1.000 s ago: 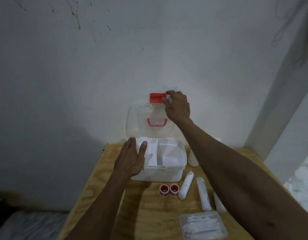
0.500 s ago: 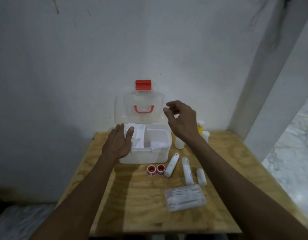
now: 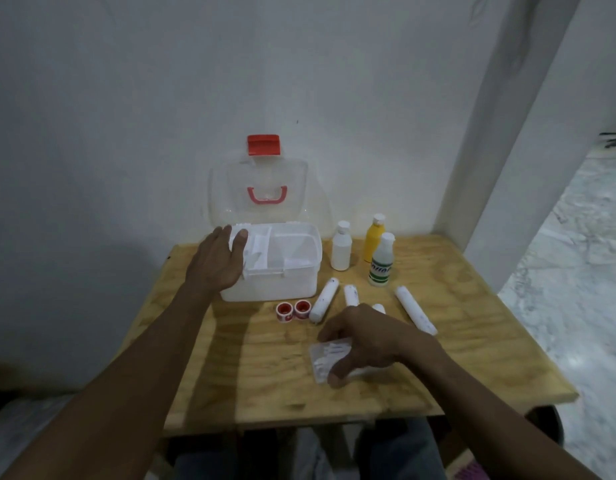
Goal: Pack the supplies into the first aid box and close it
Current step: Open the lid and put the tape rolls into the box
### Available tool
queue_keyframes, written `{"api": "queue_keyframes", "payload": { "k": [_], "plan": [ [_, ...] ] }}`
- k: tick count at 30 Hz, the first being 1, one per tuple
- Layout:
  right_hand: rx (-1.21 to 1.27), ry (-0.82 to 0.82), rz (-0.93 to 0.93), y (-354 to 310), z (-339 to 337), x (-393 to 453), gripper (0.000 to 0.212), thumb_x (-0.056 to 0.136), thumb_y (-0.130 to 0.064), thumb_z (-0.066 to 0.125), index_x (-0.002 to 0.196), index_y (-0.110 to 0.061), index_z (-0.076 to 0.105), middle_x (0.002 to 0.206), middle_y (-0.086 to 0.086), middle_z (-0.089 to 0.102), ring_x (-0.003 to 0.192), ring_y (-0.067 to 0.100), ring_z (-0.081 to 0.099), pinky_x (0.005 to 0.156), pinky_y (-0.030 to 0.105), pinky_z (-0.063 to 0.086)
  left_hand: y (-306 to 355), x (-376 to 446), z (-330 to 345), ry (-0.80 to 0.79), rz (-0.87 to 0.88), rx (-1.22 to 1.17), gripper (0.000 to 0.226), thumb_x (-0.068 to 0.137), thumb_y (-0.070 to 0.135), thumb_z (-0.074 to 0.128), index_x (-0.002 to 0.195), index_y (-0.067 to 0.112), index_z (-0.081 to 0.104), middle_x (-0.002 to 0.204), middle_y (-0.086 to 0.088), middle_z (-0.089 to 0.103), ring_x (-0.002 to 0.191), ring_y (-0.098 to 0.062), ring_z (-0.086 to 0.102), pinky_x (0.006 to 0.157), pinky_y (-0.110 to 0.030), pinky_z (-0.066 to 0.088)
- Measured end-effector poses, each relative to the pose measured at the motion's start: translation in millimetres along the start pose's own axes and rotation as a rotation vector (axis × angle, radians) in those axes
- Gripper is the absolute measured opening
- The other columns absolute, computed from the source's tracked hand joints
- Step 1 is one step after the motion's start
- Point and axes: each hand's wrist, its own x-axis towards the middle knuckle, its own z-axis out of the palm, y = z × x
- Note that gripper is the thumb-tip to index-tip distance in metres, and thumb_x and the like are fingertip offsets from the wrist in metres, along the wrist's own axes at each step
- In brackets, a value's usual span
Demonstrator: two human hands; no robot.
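The white first aid box stands open at the back of the wooden table, its clear lid with a red latch and handle leaning against the wall. My left hand rests on the box's left rim. My right hand closes over a clear flat pack of white swabs lying on the table, thumb at its near edge. Two red tape rolls, several white bandage rolls and three bottles lie to the right of the box.
A white wall stands right behind the table and a white pillar rises at its back right corner. The table's right edge drops to a marble floor. My knees show below the near edge.
My right hand left the lid's top edge, came down over the table and now covers the swab pack. The lid stays upright. My head tilted down; my left hand has stayed on the box.
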Motion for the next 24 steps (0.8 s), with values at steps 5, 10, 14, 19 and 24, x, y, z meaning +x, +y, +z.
{"api": "queue_keyframes", "payload": {
  "k": [5,10,14,19,24],
  "plan": [
    [-0.172,-0.053,0.012,-6.8,0.0,2.9,0.072,0.062,-0.05,0.085,0.126,-0.029,0.06,0.122,-0.008,0.061,0.107,0.013,0.055,0.09,0.033,0.048,1.8,-2.1,2.4,0.012,0.016,0.006,0.078,0.094,0.065,0.015,0.149,0.011,0.032,0.157,-0.013,0.032,0.145,-0.03,0.03,0.119,-0.047,0.023],
    [-0.018,0.089,-0.024,-13.3,-8.8,3.7,0.066,0.067,-0.053,0.08,0.123,-0.025,0.061,0.115,-0.008,0.064,0.099,0.009,0.058,0.085,0.031,0.053,-0.1,-2.2,4.7,0.02,0.006,0.008,0.076,0.095,0.064,0.015,0.15,0.014,0.032,0.159,-0.01,0.029,0.147,-0.029,0.027,0.12,-0.047,0.021],
    [0.271,0.413,-0.056,-32.3,-44.4,12.8,0.071,0.066,-0.056,0.081,0.126,-0.028,0.058,0.109,-0.011,0.063,0.092,0.005,0.061,0.079,0.028,0.057,-1.4,-1.5,6.8,0.039,0.003,0.003,0.08,0.092,0.068,0.012,0.148,0.016,0.034,0.158,-0.008,0.031,0.145,-0.028,0.03,0.119,-0.048,0.024],
    [0.492,0.829,0.031,-57.9,-88.4,69.3,0.068,0.078,-0.052,0.073,0.137,-0.029,0.048,0.117,-0.005,0.058,0.104,0.015,0.059,0.085,0.031,0.052,-2.8,-1.2,8.2,0.055,0.022,-0.002,0.073,0.095,0.063,0.016,0.148,0.017,0.035,0.158,-0.008,0.031,0.146,-0.027,0.028,0.119,-0.044,0.023],
    [0.412,0.823,0.241,-56.5,-90.8,131.9,0.057,0.084,-0.044,0.069,0.131,-0.018,0.051,0.132,0.007,0.057,0.12,0.026,0.053,0.096,0.035,0.045,-3.8,-1.8,8.5,0.054,0.023,-0.008,0.071,0.095,0.061,0.016,0.148,0.018,0.034,0.159,-0.006,0.03,0.147,-0.026,0.027,0.119,-0.045,0.023]
  ]
}}
